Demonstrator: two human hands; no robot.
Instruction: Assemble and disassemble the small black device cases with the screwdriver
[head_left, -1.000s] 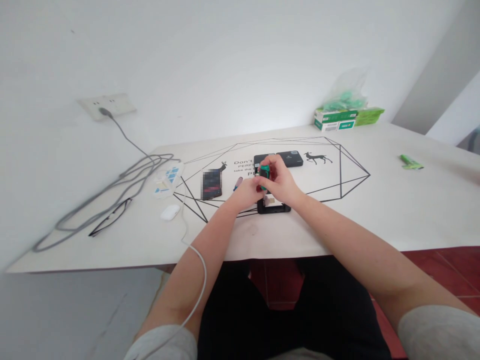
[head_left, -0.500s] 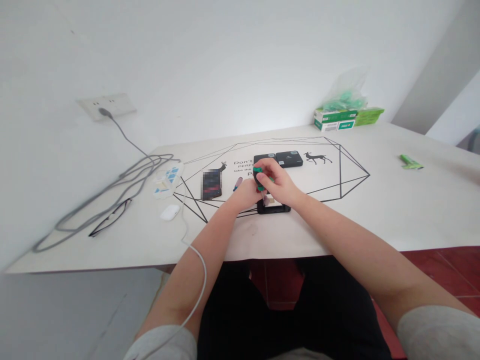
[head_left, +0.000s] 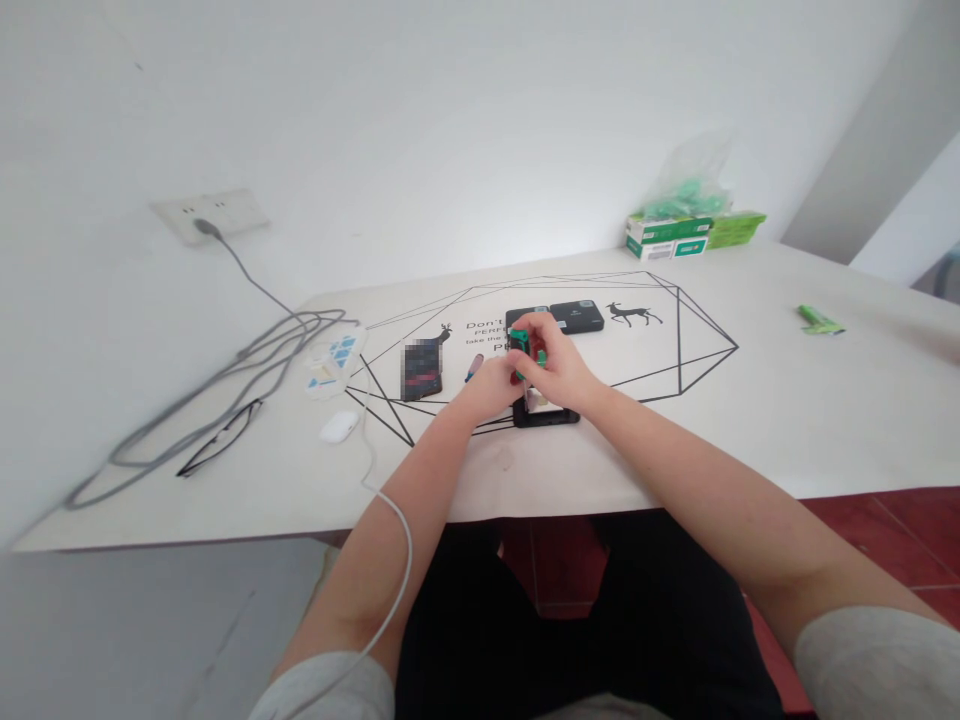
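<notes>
My right hand [head_left: 559,366] is closed round a small green-handled screwdriver [head_left: 519,344], held upright over a black device [head_left: 546,414] lying on the white table [head_left: 750,420]. My left hand [head_left: 491,385] rests against the device's left side, fingers curled by the tool's tip; what they pinch is hidden. Part of the device's pale inside shows between my hands.
Two black boxes [head_left: 576,316] lie just behind my hands. A dark phone [head_left: 421,368] and a pen lie to the left, then a power strip [head_left: 335,358], grey cables, an earbud case [head_left: 340,425] and glasses [head_left: 217,438]. Green boxes [head_left: 690,232] stand at the back, a green lighter [head_left: 819,320] right.
The green screwdriver handle has shifted slightly left and lower in my right hand's fingers, as if turned. My left hand stays by the device.
</notes>
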